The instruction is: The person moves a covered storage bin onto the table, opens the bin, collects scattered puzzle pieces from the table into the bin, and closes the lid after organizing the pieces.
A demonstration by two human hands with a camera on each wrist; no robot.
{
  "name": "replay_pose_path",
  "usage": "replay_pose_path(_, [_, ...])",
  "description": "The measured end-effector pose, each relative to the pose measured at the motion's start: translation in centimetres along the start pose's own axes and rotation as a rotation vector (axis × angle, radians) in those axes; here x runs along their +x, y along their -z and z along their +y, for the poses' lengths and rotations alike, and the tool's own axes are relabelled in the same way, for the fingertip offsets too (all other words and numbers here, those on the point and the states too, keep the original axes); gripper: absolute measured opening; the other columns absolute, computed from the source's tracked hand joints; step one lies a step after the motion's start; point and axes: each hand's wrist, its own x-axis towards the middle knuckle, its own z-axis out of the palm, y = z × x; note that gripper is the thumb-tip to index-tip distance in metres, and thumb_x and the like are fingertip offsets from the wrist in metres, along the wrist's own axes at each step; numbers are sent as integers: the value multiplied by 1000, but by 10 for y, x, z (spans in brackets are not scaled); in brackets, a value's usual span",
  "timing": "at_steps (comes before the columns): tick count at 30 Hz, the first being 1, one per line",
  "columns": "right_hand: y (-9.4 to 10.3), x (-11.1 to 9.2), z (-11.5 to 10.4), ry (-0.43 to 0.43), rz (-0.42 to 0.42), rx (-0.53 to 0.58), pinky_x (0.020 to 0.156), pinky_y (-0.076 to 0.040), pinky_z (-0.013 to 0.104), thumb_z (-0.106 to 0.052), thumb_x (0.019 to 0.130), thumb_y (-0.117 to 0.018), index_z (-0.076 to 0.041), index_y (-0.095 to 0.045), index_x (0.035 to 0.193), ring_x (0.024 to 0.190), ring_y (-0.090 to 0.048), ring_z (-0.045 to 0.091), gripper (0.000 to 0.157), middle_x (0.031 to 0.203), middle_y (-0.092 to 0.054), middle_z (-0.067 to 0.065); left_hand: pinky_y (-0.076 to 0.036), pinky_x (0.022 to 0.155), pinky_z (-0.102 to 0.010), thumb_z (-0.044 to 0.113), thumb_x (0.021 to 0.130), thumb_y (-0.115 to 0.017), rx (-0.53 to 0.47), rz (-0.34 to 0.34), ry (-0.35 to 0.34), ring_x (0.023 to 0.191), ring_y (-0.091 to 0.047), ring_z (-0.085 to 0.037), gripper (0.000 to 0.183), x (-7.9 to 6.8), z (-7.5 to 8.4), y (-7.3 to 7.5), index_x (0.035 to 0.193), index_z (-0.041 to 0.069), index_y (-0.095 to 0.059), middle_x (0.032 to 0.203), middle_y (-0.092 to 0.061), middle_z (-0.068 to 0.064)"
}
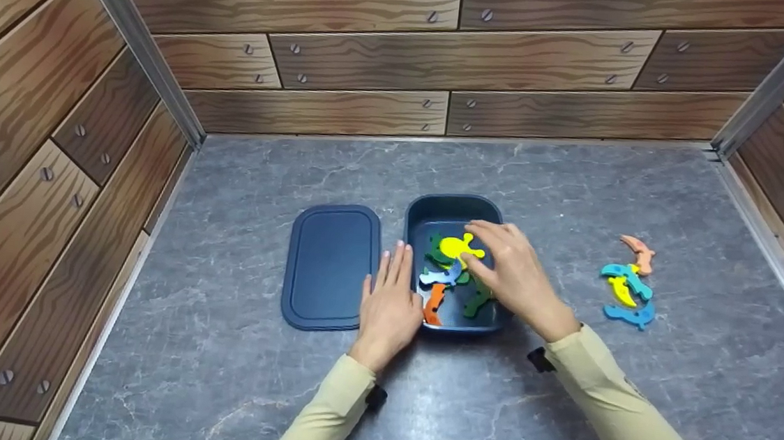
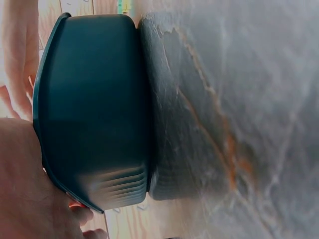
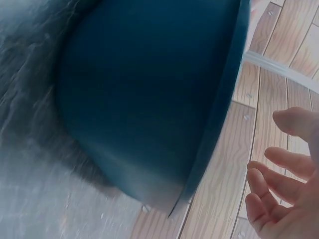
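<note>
A dark blue box (image 1: 456, 207) stands uncovered, with several flat animal-shaped pieces inside. Among them are a yellow piece (image 1: 455, 247), a blue-and-white piece (image 1: 440, 276), an orange piece (image 1: 434, 304) and dark green pieces (image 1: 476, 302). Over the box's right side is my right hand (image 1: 510, 271), thumb and fingers apart around the yellow piece in the head view. Nothing shows between those fingers in the right wrist view, where the box wall (image 3: 149, 99) fills the middle. My left hand (image 1: 390, 314) rests against the box's left rim, fingers straight.
A dark blue lid (image 1: 331, 268) lies flat left of the box. On the grey marbled table (image 1: 233, 375), to the right, lies a cluster of pieces: salmon (image 1: 639, 255), turquoise (image 1: 629, 277), yellow (image 1: 621, 292) and blue (image 1: 633, 314). Wood-patterned walls (image 1: 369, 68) enclose the table.
</note>
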Motion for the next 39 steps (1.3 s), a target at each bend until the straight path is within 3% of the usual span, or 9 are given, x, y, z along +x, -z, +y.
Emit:
replay_pose_path(5, [10,-7,9,-67,30,-25,91,-45,48,-18,91,-71,-1,-62,130,112,-53,33,43,132,-60,16,-15,115,-56,23,99,-46,-5,-3,9,150,-6,-20,70,0,0,-1,160,20,-11,164,-5,6])
replay_pose_path(21, [38,-27,55,-116,201,-114,88,-42,53,-9,88,-72,5,-66,120,103,-54,41,35,122,-63,22,-17,115,-56,21,99,-44,-18,8,-4,150,-7,-20,69,-1,-2,0,160,20,-11,164,-4,7])
replay_pose_path(30, [54,-34,75,-184,194,-149,86,-39,52,-3,90,-70,6,-63,123,104,-51,44,36,125,-58,26,-18,115,-56,21,99,-45,-21,8,-4,150,-7,-20,69,0,-2,2,160,20,-11,164,-5,6])
replay_pose_path(39, [65,-40,102,-267,244,-180,86,-40,59,-3,89,-69,9,-63,120,105,-50,48,34,124,-58,28,-19,114,-56,20,99,-44,-22,9,1,150,-8,-21,69,0,-1,0,160,21,-12,164,-5,6])
